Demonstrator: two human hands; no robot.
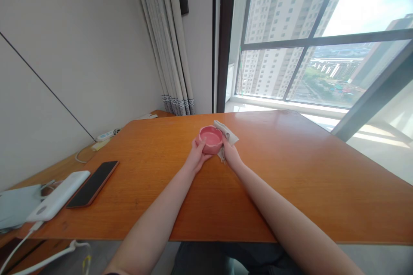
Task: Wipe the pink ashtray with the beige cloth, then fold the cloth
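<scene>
A small pink bowl (211, 137) with a wavy rim is held above the wooden table, its open top tilted toward me. My left hand (197, 154) grips its left side, thumb over the rim and fingers underneath. On the bowl's right side, my right hand (231, 152) is closed on a light grey cloth (227, 131) pressed against the outer wall. Part of the cloth sticks up behind the bowl, and another bit hangs below it. The right fingertips are mostly hidden by the cloth and bowl.
The wooden table (145, 154) spreads around my arms. On its left lie a dark phone (93, 184), a white power bank (58, 195) with a cable, and a pale pouch (19, 206). A power strip (108, 134) sits by the wall. Beyond are a curtain (167, 42) and large window.
</scene>
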